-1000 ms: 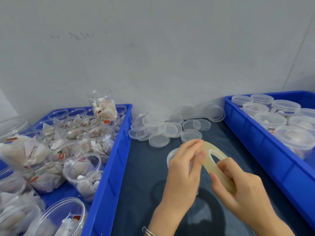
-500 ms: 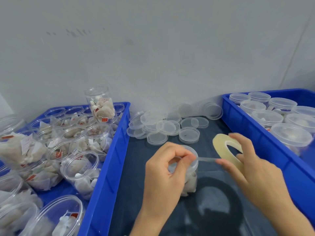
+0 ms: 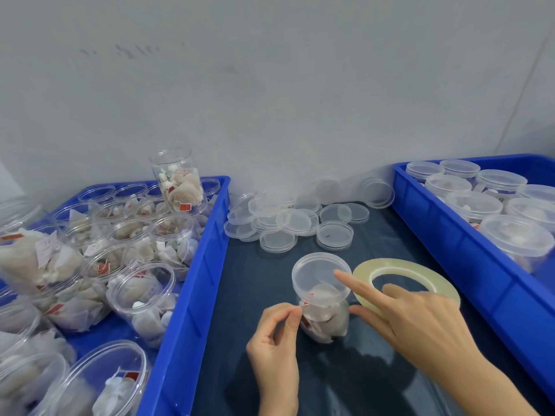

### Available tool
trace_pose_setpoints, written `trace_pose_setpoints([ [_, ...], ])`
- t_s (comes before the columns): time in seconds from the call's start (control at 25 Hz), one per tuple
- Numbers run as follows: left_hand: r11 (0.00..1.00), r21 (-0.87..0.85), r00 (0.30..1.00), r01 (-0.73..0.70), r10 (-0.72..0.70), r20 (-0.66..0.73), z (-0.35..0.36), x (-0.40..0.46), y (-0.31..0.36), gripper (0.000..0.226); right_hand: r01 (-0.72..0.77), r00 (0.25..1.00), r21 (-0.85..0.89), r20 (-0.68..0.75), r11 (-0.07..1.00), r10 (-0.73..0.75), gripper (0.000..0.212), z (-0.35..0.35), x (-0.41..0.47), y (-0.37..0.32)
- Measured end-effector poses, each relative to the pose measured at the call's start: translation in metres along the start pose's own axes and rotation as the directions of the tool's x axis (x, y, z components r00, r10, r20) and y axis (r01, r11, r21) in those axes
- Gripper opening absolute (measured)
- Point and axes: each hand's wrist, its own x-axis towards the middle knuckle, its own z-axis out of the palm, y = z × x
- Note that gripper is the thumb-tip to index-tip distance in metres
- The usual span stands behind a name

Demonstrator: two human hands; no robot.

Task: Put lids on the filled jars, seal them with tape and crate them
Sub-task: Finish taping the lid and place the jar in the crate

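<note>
A clear jar (image 3: pixel 326 324) filled with tea bags stands on the dark table, a clear lid (image 3: pixel 313 277) on top. My left hand (image 3: pixel 276 346) pinches the tape's free end against the jar's left side, just under the lid. My right hand (image 3: pixel 420 319) holds the yellowish tape roll (image 3: pixel 420 267) with fingers curled through its hole. Its index finger lies on the lid and its thumb touches the jar's right side.
The blue crate (image 3: pixel 195 265) on the left holds several open filled jars, one standing on top at the back. The blue crate (image 3: pixel 450 235) on the right holds several lidded jars. Loose clear lids (image 3: pixel 288 220) are piled by the wall behind the jar.
The tape strip pulled out between my hands has been brought down to the jar. My right hand moved left, its index finger onto the lid; my left hand dropped to the jar's left side.
</note>
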Motion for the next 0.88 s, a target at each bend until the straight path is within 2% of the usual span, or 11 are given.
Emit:
trace_pose_setpoints([
  [0.12, 0.999, -0.032, 1.0, -0.012, 0.012, 0.011, 0.002, 0.002, -0.001, 0.007, 0.011, 1.0, -0.007, -0.023, 1.0, -0.011, 0.052, 0.004, 0.001, 0.003],
  [0.24, 0.999, -0.031, 1.0, -0.011, 0.012, 0.017, 0.003, 0.002, -0.002, 0.013, 0.02, 1.0, -0.017, -0.017, 1.0, -0.02, 0.05, 0.005, 0.0, 0.004],
  [0.4, 0.999, -0.042, 0.999, -0.035, 0.036, 0.034, 0.003, 0.004, 0.0, 0.007, 0.019, 1.0, -0.016, -0.009, 1.0, -0.019, 0.046, 0.006, 0.001, 0.003],
  [0.6, 0.999, -0.019, 0.999, -0.036, 0.037, 0.027, 0.004, 0.006, -0.003, 0.024, 0.018, 1.0, -0.019, -0.01, 1.0, -0.018, 0.046, 0.007, 0.001, 0.002],
  [0.88, 0.996, -0.003, 0.995, -0.093, 0.093, 0.027, 0.006, 0.011, -0.007, 0.019, -0.012, 1.0, 0.03, -0.027, 0.999, 0.012, 0.047, 0.012, 0.0, 0.003],
])
